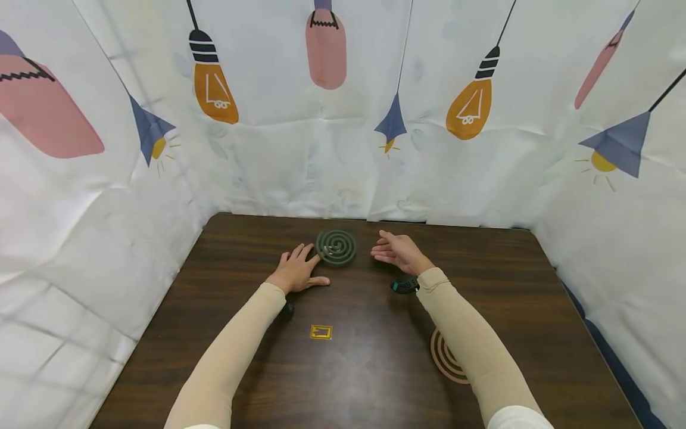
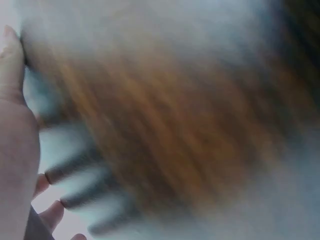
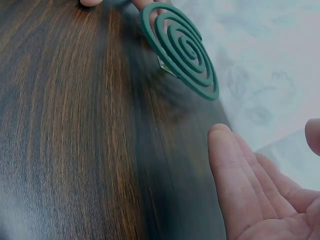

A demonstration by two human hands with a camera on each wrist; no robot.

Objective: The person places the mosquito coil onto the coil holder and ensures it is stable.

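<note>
A green mosquito coil [image 1: 336,247] lies near the table's far side. In the right wrist view the coil [image 3: 188,49] is tilted and raised off the tabletop, with a small shiny piece [image 3: 166,68] under its edge. My left hand [image 1: 293,271] is spread on the table, its index fingertip at the coil's left edge; whether it touches is unclear. To the right of the coil, my right hand [image 1: 402,253] hovers with relaxed fingers, palm turned inward, holding nothing. The left wrist view is blurred, showing the left hand [image 2: 17,135] with its fingertips against the tabletop.
A brown spiral coil [image 1: 445,360] lies on the dark wooden table [image 1: 375,369], partly covered by my right forearm. A small yellow-framed sticker [image 1: 321,332] sits mid-table. White printed curtains [image 1: 343,161] enclose the back and sides.
</note>
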